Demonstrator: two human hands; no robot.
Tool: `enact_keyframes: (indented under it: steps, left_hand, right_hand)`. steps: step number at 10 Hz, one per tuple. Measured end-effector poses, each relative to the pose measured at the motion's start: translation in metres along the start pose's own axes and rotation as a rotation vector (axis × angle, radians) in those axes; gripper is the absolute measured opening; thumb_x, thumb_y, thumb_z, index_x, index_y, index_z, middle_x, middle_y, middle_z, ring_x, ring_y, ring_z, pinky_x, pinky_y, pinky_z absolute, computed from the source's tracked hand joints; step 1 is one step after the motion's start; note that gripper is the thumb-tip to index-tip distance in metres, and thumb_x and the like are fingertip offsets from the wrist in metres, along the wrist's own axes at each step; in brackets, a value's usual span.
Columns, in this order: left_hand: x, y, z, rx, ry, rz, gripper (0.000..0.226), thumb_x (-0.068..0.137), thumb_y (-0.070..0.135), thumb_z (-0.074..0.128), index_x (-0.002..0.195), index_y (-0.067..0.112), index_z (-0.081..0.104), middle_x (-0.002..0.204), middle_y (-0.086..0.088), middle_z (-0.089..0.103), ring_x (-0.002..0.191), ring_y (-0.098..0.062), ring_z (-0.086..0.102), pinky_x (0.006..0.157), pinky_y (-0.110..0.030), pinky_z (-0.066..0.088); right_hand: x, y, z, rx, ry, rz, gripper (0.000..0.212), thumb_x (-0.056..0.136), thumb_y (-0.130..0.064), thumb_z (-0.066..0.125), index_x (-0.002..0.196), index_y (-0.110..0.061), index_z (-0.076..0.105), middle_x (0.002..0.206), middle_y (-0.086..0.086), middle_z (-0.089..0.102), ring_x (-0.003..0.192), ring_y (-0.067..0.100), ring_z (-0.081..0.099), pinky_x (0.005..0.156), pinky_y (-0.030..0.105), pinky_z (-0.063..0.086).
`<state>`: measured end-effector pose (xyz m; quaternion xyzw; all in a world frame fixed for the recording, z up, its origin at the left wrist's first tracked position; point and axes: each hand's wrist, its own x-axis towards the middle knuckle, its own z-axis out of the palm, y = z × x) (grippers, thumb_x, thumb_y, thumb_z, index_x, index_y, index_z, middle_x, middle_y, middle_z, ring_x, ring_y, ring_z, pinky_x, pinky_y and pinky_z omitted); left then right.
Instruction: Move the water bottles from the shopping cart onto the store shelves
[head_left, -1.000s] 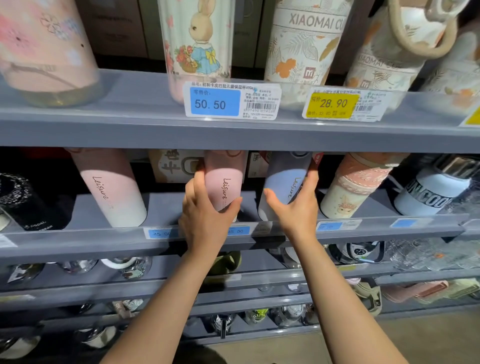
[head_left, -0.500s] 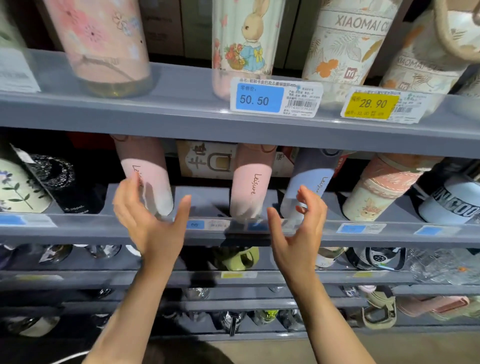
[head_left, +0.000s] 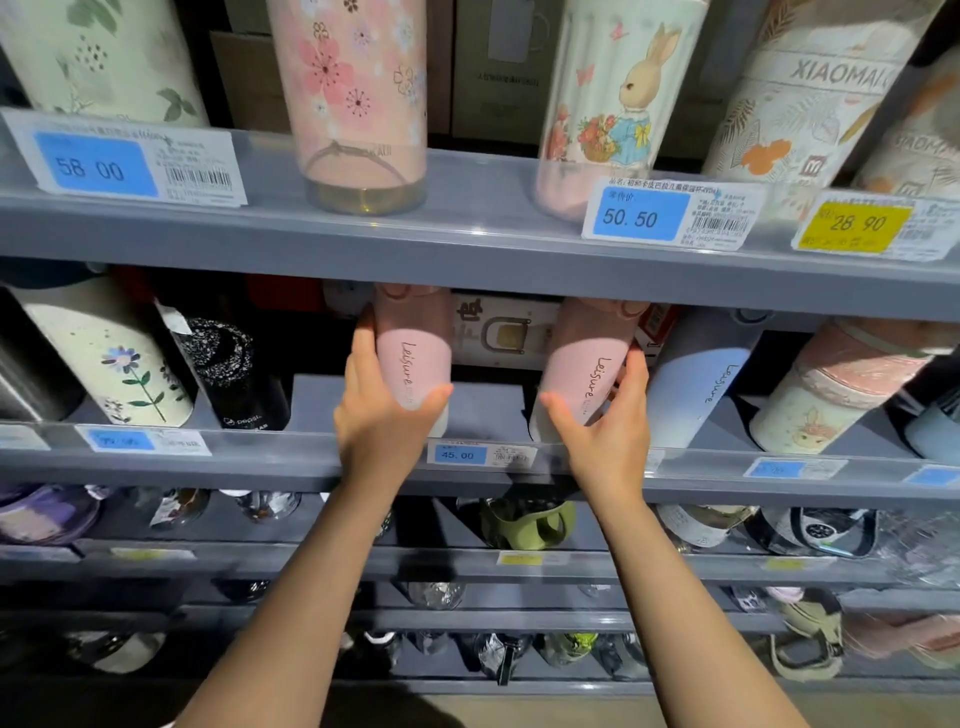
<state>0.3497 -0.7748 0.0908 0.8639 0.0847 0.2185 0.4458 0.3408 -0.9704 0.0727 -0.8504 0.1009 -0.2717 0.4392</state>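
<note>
Since the frame 0.5 s ago, both hands have gone from hovering spread and empty in front of the shelf lip to wrapping a bottle each. 1.0 s ago the left hand was on the middle pink bottle and the right on the blue one, so each has shifted one bottle over to the left. The view has also drifted left & up: a 58.00 price tag now shows at top left.

Left hand: fingers up the left flank, thumb across the front low down, curled round the left pink Leisure bottle. Right hand: mirror grip, thumb at the front left, fingers round the right flank of the right pink Leisure bottle.

Key relation: each bottle lies straight ahead of & slightly above its hand, standing on the middle shelf. Long axes run up-down and lean toward each other at the base in this wide lens, caps hidden under the upper shelf. The bottles stand apart, with a boxed item visible in the gap between them. Each hand is nearest its own bottle; the blue Leisure bottle stands just beside the right hand, untouched.

Judgement: prob. squaring up or spacing the pair behind the 45.00 tag; the cart isn't in view.
</note>
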Motion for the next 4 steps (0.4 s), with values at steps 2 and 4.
enact_keyframes:
  steps: [2, 4]
  left_hand:
    - [-0.020, 0.028, 0.025, -0.023, -0.045, 0.075, 0.097, 0.068, 0.028, 0.084, 0.146, 0.012, 0.029, 0.135, -0.012, 0.051, 0.106, -0.044, 0.056, 0.083, -0.046, 0.046]
    - [-0.021, 0.029, 0.029, -0.054, -0.077, 0.056, 0.095, 0.068, 0.033, 0.084, 0.144, 0.014, 0.030, 0.133, -0.013, 0.051, 0.103, -0.042, 0.058, 0.078, -0.046, 0.050]
  right_hand:
    - [0.004, 0.005, -0.006, -0.035, 0.046, 0.006, 0.089, 0.073, -0.036, 0.079, 0.142, -0.014, 0.027, 0.136, 0.006, 0.048, 0.121, 0.028, 0.050, 0.093, 0.051, 0.047]
    - [0.001, 0.001, -0.009, -0.056, 0.037, 0.014, 0.094, 0.077, -0.035, 0.077, 0.149, -0.013, 0.021, 0.144, 0.007, 0.044, 0.128, 0.027, 0.045, 0.098, 0.047, 0.044]
